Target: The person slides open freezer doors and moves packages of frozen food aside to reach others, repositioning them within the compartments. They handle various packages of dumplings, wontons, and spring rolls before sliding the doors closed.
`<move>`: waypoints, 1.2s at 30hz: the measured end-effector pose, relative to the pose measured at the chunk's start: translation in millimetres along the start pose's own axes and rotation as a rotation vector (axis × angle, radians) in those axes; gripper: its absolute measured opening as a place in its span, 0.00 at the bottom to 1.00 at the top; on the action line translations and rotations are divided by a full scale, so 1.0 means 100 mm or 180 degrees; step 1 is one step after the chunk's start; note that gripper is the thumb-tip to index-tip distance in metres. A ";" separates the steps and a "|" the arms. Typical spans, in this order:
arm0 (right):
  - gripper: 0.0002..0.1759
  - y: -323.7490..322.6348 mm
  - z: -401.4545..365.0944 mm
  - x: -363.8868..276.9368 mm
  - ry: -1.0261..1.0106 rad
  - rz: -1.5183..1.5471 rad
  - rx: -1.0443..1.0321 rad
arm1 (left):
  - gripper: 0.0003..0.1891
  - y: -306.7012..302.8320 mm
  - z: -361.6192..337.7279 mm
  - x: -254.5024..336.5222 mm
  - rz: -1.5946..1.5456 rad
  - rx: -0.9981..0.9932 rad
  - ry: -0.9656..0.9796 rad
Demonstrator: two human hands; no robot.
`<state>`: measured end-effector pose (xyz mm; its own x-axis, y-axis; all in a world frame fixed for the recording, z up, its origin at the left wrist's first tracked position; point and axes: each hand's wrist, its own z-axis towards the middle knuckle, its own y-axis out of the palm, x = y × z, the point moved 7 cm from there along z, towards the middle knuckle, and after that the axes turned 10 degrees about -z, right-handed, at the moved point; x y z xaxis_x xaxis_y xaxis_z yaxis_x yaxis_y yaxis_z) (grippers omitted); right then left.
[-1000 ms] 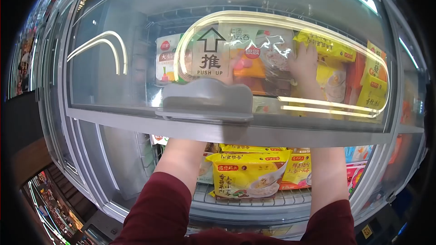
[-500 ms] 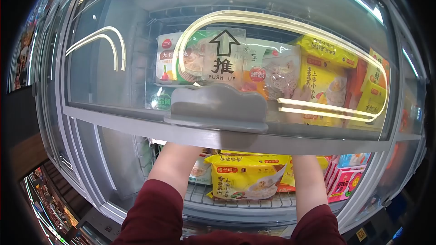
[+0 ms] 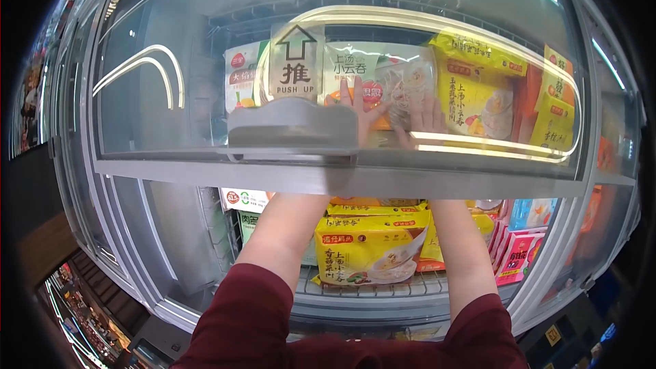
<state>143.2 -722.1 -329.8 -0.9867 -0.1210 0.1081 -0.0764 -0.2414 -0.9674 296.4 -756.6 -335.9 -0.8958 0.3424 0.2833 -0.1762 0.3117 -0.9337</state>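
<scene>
Both forearms reach under the raised edge of the sliding glass lid, and the hands show through the glass. My left hand (image 3: 362, 113) has its fingers stretched up against the front of a white wonton package (image 3: 350, 61) with a red heart-shaped logo. Beside it, my right hand (image 3: 425, 119) lies with fingers spread at the lower right of the same package, over its pictured bowl. Whether either palm bears on the package cannot be made out. A yellow wonton bag (image 3: 478, 99) stands just right of my right hand. Under my forearms sits another yellow wonton bag (image 3: 372, 249).
The lid's grey handle (image 3: 294, 130) and metal frame (image 3: 335, 181) cross above my forearms. A green-and-white package (image 3: 240, 82) stands at the left behind the glass. Pink packages (image 3: 521, 257) fill the lower right, near the wire basket (image 3: 212, 225).
My left hand has moved right and up and now shows through the glass against the white package. My right hand has shifted slightly left. The view has shifted a little.
</scene>
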 end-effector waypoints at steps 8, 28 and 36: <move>0.34 0.13 0.11 -0.01 -0.0288 -0.0360 -0.0504 | 0.33 0.02 0.09 -0.09 -0.1396 -0.0380 -0.0487; 0.16 -3.25 1.16 -1.02 -0.1053 0.1427 0.0883 | 0.18 -2.79 -3.92 -0.20 -0.1030 0.0359 -0.0224; 0.14 -3.12 1.21 -1.40 -0.1176 0.0882 0.0338 | 0.20 -2.25 -4.57 -0.17 -0.0444 0.1316 -0.0564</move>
<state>322.5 -746.2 -15.7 -0.8494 -0.5246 -0.0580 0.2168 -0.2465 -0.9446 538.2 -427.8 -30.6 -0.9015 0.1546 0.4041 -0.4154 -0.0476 -0.9084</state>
